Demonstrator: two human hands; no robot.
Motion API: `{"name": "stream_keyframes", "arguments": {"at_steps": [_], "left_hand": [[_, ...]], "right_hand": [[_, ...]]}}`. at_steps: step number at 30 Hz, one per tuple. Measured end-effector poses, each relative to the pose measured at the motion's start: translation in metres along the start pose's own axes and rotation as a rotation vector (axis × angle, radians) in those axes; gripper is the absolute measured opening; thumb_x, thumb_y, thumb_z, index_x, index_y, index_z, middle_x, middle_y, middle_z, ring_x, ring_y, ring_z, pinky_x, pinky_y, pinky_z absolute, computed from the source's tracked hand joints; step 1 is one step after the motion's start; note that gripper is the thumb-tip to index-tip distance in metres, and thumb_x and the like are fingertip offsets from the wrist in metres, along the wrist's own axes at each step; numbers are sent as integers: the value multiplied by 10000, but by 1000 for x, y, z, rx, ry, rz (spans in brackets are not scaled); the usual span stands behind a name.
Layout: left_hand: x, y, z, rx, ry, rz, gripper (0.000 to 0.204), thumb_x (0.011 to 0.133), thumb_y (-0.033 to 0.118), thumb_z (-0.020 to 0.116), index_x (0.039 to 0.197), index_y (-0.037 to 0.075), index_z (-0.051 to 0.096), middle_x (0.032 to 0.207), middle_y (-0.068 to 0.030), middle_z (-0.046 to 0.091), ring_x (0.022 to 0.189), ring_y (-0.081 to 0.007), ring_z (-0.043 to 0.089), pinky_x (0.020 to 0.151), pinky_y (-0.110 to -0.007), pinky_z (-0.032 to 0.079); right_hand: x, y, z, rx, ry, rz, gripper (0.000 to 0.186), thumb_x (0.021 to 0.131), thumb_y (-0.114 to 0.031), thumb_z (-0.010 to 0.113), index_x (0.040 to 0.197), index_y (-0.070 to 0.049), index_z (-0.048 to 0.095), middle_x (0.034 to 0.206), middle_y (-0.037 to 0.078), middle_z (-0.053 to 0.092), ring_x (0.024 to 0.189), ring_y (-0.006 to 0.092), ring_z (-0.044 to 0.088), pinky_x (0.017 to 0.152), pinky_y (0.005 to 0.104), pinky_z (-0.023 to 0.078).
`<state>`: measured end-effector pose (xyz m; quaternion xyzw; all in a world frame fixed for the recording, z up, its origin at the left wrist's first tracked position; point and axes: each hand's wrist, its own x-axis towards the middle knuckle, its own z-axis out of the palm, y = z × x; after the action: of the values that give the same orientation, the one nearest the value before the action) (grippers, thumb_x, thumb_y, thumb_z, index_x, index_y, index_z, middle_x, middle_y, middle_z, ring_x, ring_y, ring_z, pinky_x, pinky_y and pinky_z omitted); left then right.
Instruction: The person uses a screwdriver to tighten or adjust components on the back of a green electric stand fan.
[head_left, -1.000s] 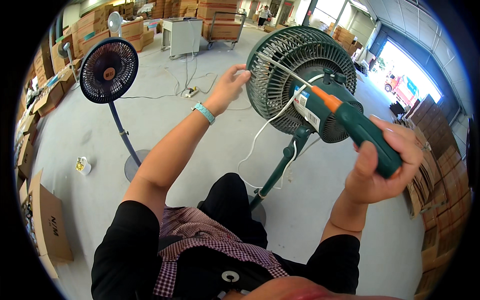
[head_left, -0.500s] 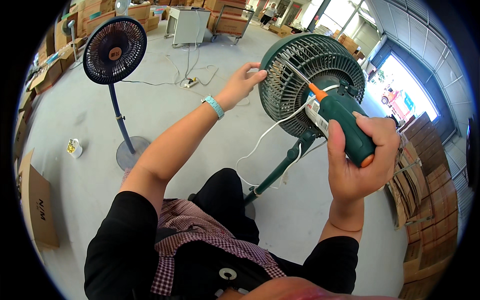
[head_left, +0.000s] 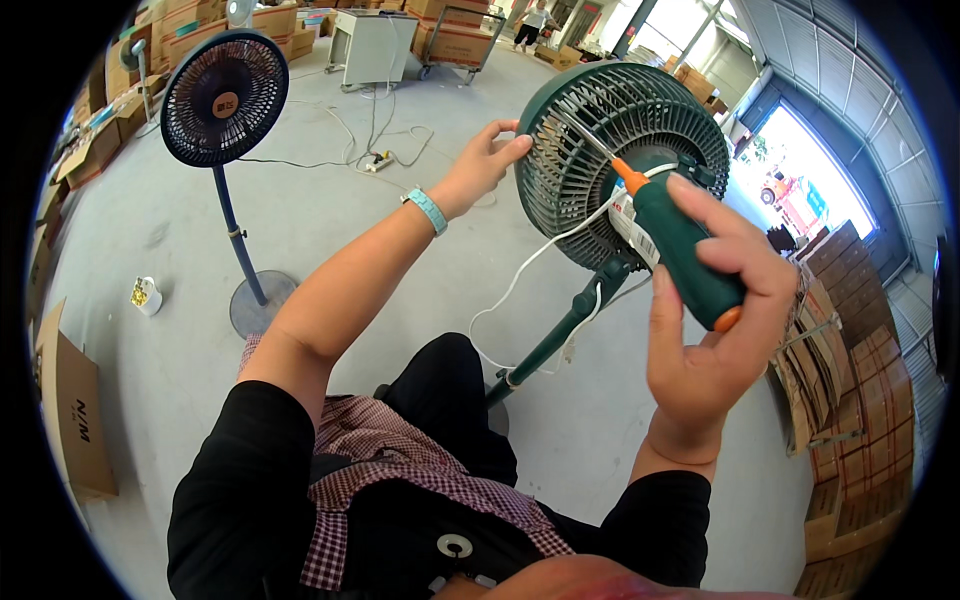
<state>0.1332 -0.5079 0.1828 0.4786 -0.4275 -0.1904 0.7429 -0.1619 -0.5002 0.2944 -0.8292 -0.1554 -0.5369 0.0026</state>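
Note:
A dark green pedestal fan (head_left: pixel 672 105) stands in front of me, the back of its wire cage turned my way. My left hand (head_left: pixel 482 168) pinches the cage's left rim between thumb and fingers. In my right hand (head_left: pixel 722 325) is a screwdriver (head_left: pixel 682 235) with a fat dark green handle and orange ends. Its thin metal shaft points up and left to the cage near the rim; whether the tip sits in a screw is too small to tell. A white cord (head_left: pixel 515 283) loops down from the fan's motor beside the pole (head_left: pixel 555 345).
A second, dark blue fan (head_left: pixel 225 97) stands at the left. Near it sits a small white tub (head_left: pixel 147 296) of yellow pieces. Cords and a power strip (head_left: pixel 378 163) lie on the floor ahead. Stacked cardboard (head_left: pixel 860 400) lines the right; an open box (head_left: pixel 70 410) is at left.
My right hand's fingers have shifted on the screwdriver handle, the index finger now stretched further up along it. The left hand stays on the rim.

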Motion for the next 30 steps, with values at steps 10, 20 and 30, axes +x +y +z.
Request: {"name": "stream_keyframes", "arguments": {"at_steps": [10, 20, 30], "left_hand": [[0, 0, 3, -2, 1, -17, 523, 943, 448, 596, 1325, 123, 447, 791, 53, 469, 538, -25, 278, 461, -199, 217], [16, -11, -10, 343, 233, 392, 573, 855, 282, 709, 1350, 82, 499, 1259, -56, 623, 629, -31, 386, 528, -198, 343], [-35, 96, 50, 678, -149, 1127, 440, 761, -77, 636, 1175, 72, 642, 1144, -77, 679, 634, -138, 576, 534, -230, 456]], "right_hand": [[-5, 13, 5, 70, 204, -20, 369, 781, -224, 796, 956, -52, 521, 1004, 133, 612, 864, 242, 499, 758, 326, 449], [-4, 5, 4, 35, 38, 14, 178, 728, 8, 597, 888, -58, 554, 1160, 181, 530, 976, 262, 504, 752, 325, 447], [-5, 20, 27, 11, 159, -106, 357, 718, -34, 783, 981, -77, 545, 1069, 140, 449, 910, 236, 462, 683, 316, 429]]}}
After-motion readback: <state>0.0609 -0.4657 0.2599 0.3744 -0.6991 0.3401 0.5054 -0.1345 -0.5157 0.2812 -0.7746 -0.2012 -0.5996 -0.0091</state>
